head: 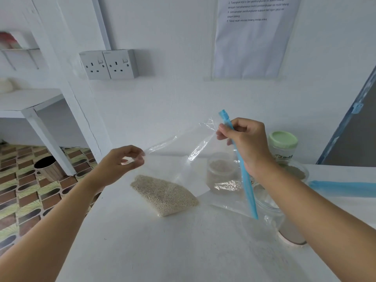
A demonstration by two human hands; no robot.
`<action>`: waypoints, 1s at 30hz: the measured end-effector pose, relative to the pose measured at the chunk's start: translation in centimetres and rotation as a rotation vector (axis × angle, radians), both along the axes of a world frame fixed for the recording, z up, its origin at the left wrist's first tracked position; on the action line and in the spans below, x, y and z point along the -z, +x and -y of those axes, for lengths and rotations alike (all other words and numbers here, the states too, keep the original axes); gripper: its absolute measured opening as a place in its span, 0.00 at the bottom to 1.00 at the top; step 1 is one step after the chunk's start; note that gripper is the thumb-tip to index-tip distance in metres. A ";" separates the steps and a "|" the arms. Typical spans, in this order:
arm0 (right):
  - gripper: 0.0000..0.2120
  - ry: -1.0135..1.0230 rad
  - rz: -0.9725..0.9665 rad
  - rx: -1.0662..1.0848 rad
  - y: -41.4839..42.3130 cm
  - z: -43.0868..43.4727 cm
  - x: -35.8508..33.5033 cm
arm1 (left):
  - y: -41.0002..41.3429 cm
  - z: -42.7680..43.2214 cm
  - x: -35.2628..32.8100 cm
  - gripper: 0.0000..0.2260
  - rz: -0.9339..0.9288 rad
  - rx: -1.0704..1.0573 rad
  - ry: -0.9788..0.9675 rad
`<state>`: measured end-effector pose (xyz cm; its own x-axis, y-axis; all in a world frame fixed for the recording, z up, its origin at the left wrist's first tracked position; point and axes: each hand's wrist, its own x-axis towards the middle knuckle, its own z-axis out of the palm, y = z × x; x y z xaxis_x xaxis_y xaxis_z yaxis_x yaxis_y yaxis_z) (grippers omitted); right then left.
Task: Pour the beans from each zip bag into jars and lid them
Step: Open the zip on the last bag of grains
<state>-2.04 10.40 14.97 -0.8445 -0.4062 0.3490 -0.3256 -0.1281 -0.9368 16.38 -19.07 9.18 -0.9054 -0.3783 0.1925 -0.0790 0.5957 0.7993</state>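
Tabletop [154,251] is running white up front. Beans [164,195] are sitting heaped in the low corner of the clear zip bag [179,165], and that corner is resting on the top. L hand [120,165] is pinching the bag's plain edge w/ thumb and fingertips. R hand [247,145] is gripping the blue zip strip [248,190], fingers curled round it, bag stretching btwn the two. A clear jar [221,174] is showing thru the plastic, and a green-lidded jar [283,145] is standing farther back, right. Twin sockets [109,65] and a printed sheet [252,37] are sitting on the wall [173,37].
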 end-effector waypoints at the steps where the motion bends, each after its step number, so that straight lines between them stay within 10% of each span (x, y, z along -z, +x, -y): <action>1: 0.08 -0.001 0.007 0.001 -0.1 -0.1 0.0 | 0.5 0.5 0.0 0.15 0.042 0.008 -0.004; 6: 0.06 -0.008 -0.003 -0.024 -0.1 -0.1 0.1 | 1.7 0.6 2.6 0.11 0.060 -0.037 0.260; 10: 0.06 -0.030 -0.068 -0.035 0.2 0.1 -0.4 | 2.0 0.3 4.2 0.30 -0.111 -0.038 0.630; 15: 0.06 -0.070 -0.134 -0.020 0.6 0.0 -0.9 | 1.0 0.4 4.4 0.23 -0.301 -0.033 0.857; 23: 0.07 -0.162 -0.116 0.011 -0.3 -0.9 -2.6 | 0.1 -0.8 -0.3 0.24 -0.354 -0.010 0.577; 30: 0.07 -0.175 -0.118 -0.009 -0.8 -1.5 -3.2 | -1.2 -2.4 -3.3 0.04 -0.455 -0.035 0.544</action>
<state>-2.85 11.87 18.16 -0.7901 -0.3383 0.5112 -0.4298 -0.2890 -0.8555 15.15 -16.64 12.47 -0.7659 -0.5552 0.3243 0.3215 0.1061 0.9410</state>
